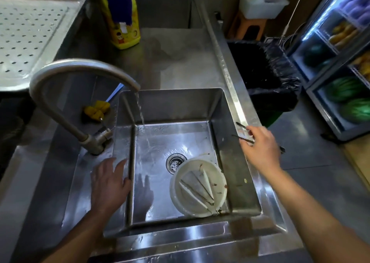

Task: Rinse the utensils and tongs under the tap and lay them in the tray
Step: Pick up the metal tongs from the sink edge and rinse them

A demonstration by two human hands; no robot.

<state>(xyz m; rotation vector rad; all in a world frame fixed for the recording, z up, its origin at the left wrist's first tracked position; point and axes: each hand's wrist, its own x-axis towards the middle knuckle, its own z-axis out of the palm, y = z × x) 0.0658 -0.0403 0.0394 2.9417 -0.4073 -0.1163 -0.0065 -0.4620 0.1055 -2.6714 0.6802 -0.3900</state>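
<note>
My right hand (260, 148) is closed on dark metal tongs (243, 132) above the sink's right rim, with both tong arms pointing left past my fingers. My left hand (109, 182) rests flat on the sink's left rim, fingers spread, holding nothing. Water runs from the curved tap (80, 68) into the steel sink (230, 102). A white round container (200, 188) with flat utensils inside leans in the sink's near right corner, beside the drain (174, 162). The perforated steel tray (30, 32) sits at the far left.
A yellow detergent bottle (124, 22) stands on the counter behind the sink. A yellow sponge (96, 110) lies by the tap base. A black-lined bin (266, 72) is right of the counter, and a lit fridge (344, 62) is further right.
</note>
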